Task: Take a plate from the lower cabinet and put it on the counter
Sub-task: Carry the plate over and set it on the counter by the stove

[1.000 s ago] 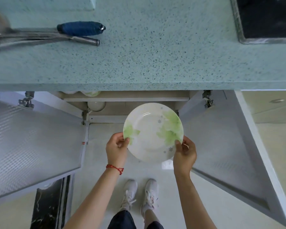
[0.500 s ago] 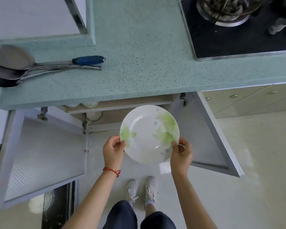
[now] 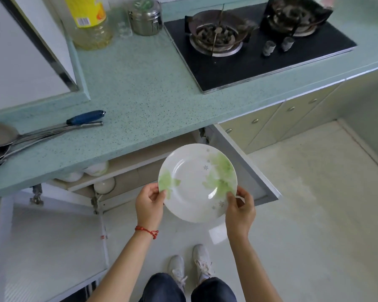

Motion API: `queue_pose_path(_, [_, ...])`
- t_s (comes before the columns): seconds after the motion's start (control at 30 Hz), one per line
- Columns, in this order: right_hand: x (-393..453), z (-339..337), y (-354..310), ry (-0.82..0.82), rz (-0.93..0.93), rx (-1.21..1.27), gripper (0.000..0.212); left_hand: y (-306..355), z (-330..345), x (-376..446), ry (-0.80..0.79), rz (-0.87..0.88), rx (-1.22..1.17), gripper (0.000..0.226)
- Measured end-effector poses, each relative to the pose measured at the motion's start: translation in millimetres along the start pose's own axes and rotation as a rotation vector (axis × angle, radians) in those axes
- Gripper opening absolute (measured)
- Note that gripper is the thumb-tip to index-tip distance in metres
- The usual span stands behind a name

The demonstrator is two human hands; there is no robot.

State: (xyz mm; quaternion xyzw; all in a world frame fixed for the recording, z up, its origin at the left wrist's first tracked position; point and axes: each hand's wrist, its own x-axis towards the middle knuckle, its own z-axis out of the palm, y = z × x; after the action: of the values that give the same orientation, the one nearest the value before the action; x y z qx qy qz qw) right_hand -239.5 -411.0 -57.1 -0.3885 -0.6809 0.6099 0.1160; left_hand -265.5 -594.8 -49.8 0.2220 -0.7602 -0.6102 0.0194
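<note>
A white plate (image 3: 195, 182) with green leaf prints is held level in front of the open lower cabinet (image 3: 118, 173), just below the counter's front edge. My left hand (image 3: 150, 203) grips its left rim and my right hand (image 3: 240, 209) grips its right rim. The speckled green counter (image 3: 140, 88) stretches above the plate. Both cabinet doors stand open, and white bowls (image 3: 96, 168) sit on the shelf inside.
Ladles and a blue-handled utensil (image 3: 85, 117) lie at the counter's left. A black gas hob (image 3: 255, 40) fills the right side. An oil bottle (image 3: 88, 22), a glass and a steel canister (image 3: 145, 17) stand at the back. The right door (image 3: 244, 164) juts out beside the plate.
The view has tilted up, so more of the counter and the hob show. The plate has risen toward the counter's edge, still in both hands.
</note>
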Motion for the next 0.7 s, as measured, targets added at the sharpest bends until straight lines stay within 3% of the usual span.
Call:
queue_pose_path(0.3, [2, -68, -13, 0.185, -0.014, 0.103, 0.017, 32, 54, -26, -0.205, 0.087, 0.011, 0.017])
queue_pose_path(0.7, [33, -211, -6, 0.454, 0.061, 0.197, 0.017, 67, 189, -106, -0.496, 0.159, 0.095, 0.016])
